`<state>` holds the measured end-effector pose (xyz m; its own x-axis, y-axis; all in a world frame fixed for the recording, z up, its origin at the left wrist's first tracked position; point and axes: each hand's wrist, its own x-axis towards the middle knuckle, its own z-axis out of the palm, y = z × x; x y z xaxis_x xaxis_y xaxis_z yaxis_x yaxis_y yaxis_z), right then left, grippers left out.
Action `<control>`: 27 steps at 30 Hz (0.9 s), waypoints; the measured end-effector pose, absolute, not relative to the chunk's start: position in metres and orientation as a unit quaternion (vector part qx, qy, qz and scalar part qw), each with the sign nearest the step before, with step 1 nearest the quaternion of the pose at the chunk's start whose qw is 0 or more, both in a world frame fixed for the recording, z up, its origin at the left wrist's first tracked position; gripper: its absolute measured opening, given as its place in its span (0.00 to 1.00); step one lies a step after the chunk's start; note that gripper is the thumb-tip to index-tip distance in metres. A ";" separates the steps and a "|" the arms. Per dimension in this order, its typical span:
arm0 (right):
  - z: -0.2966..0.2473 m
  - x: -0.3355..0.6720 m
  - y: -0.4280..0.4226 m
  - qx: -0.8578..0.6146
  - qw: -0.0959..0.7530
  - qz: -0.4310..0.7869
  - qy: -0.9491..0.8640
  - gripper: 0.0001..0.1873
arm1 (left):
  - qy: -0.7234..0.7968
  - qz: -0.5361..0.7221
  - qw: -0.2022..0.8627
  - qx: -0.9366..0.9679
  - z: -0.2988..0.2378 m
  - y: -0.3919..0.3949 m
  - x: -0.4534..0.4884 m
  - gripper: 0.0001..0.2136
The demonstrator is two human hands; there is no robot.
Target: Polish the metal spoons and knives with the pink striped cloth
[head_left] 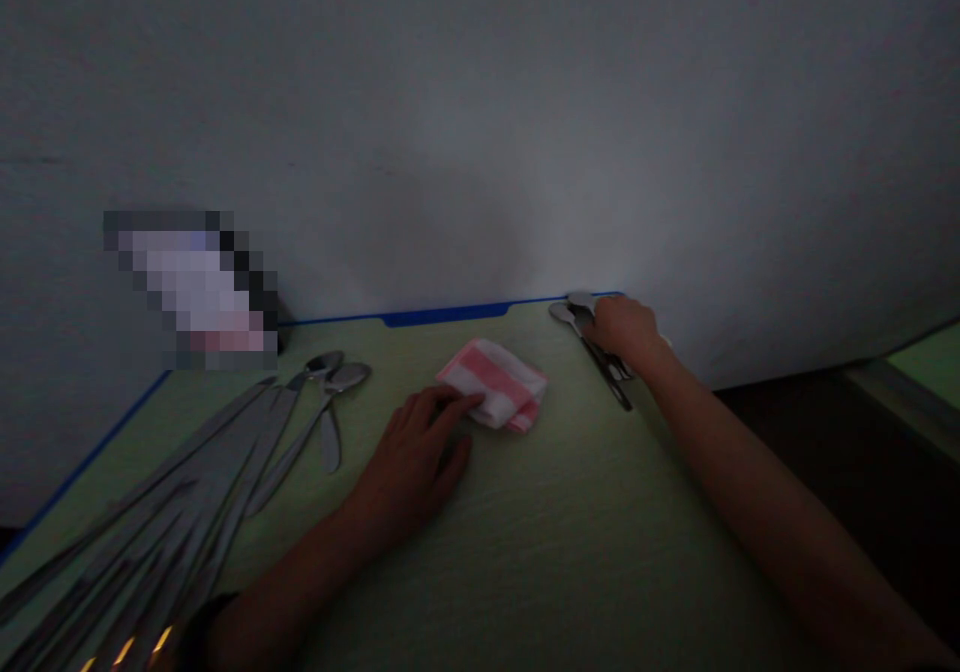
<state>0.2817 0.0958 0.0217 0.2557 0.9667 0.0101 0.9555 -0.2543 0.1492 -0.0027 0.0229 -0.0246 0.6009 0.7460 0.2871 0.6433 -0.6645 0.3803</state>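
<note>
- The left hand (409, 457) rests near the middle of the worktop (570, 532), palm down, its fingers loosely bent and the thumb spread away from them; the fingertips touch the near left side of the cloth (499, 387) without pinching it.
- The cloth, pink and white in broad stripes, lies folded and a little rumpled between the two hands, nearer the far edge of the worktop than the near one.
- The right hand (630, 332) reaches to the far right corner and is curled over the spoons (596, 354) there; its fingertips are hidden, so I cannot tell whether it grips them.
- Two spoon bowls show beside that hand, close to the far edge, and one long handle slants from under it toward the near edge; another piece just below the hand is too dark to identify.
- Along the left edge, long metal cutlery (225, 437) lies fanned out, partly overlapping, with handles running toward the near left corner, where some catch a warm yellow glint.
- More spoons (350, 377) lie at the inner end of that fan, well apart from the cloth, their bowls toward the far edge.
- At the far left corner a blurred-out object (199, 287) leans near the wall (480, 132).
- Blue edging (446, 315) trims the far and left edges.
</note>
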 end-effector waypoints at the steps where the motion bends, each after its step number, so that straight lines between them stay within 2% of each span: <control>1: 0.022 0.282 0.096 0.792 0.058 0.049 0.606 0.22 | 0.392 0.214 0.118 0.887 -0.025 0.023 -0.003 0.18; 18: 0.020 0.299 0.104 0.778 0.065 0.006 0.625 0.18 | 0.392 0.200 0.110 0.891 -0.026 0.023 -0.004 0.19; 27: 0.016 0.305 0.107 0.768 0.050 0.024 0.638 0.18 | 0.394 0.196 0.107 0.891 -0.025 0.024 -0.004 0.18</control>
